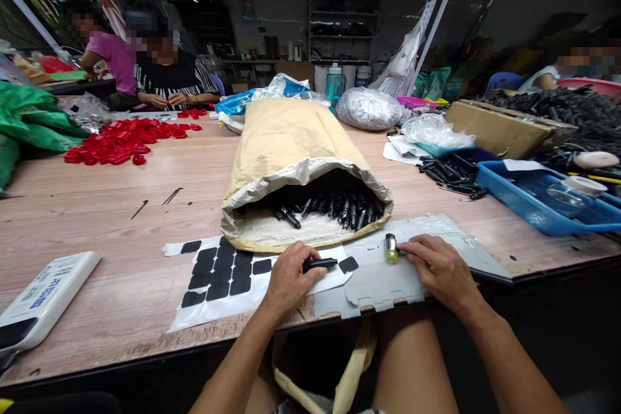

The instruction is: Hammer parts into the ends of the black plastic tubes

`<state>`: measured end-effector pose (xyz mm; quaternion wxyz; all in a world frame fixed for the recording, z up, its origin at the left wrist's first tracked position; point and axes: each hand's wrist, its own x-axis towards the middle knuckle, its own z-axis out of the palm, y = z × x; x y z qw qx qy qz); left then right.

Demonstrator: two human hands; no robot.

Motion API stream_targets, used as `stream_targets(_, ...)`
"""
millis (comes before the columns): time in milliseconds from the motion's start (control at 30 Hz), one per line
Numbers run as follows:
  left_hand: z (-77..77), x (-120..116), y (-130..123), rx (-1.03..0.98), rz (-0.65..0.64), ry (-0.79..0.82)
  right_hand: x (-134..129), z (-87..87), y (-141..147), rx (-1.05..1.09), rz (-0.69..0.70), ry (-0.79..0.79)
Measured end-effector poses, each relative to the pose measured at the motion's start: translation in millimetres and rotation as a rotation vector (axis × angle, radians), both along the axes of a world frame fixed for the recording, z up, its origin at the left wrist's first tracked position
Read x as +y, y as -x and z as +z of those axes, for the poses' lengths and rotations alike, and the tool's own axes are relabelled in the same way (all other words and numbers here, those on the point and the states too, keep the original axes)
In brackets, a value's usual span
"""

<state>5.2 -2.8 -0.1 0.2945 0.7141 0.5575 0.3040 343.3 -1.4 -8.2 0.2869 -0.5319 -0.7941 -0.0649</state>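
Note:
My left hand (292, 278) is closed around a black pen-like tube (321, 264), its end pointing right, above a white sheet. Beneath it lies the sheet of black rounded-square stickers (222, 273), and one loose black sticker (348, 264) sits right of the tube. My right hand (439, 268) is pinched, fingertips beside a small bottle (391, 249) with a dark top and yellow-green lower part; whatever is between the fingers is too small to make out. A grey board (383, 278) lies under both. Just beyond, a tan woven sack (295, 136) opens toward me, with many black tubes (347, 207) inside.
On the left are a white electronic device (48, 297), a red parts pile (121, 139) and a green bag (33, 119). To the right stand a blue tray (524, 207), black parts (441, 171) and a cardboard box (504, 126). Co-workers sit across the table.

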Motion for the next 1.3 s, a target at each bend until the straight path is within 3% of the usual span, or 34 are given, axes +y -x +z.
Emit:
stream_targets(67, 0.1, -0.4, 0.8, -0.007, -0.01, -0.004, -1.5, 6.7, 20.0, 0.054, 0.0, -0.052)
stream_targets(133, -0.4, -0.3, 1.6, -0.014, -0.025, -0.012, -4.0, 14.3, 47.0, 0.139, 0.091, -0.062)
stream_targets(267, -2.7, 0.7, 3.0, -0.044, -0.061, -0.043, -6.2, 23.8, 98.5, 0.108, 0.27, 0.11)
stream_targets(467, -4.2, 0.6, 3.8, -0.08, -0.09, -0.075, 1.2, 21.9, 129.7, -0.06, 0.295, 0.145)
stream_targets(667, -4.9, -0.6, 4.3, -0.129, -0.085, -0.095, 6.9, 14.1, 140.5, -0.064, 0.335, 0.184)
stream_targets(1033, -7.5, -0.3, 3.7, -0.046, -0.096, -0.103, 8.2, 0.3, 136.5, 0.172, 0.383, 0.253)
stream_targets(1200, -7.9, -0.9, 4.4, -0.035, -0.088, -0.091, 0.6, 13.6, 119.6, 0.227, 0.314, 0.108)
stream_targets(1300, -6.8, -1.0, 3.7, -0.002, -0.085, -0.094, -0.5, 16.0, 83.7, 0.292, 0.134, -0.068)
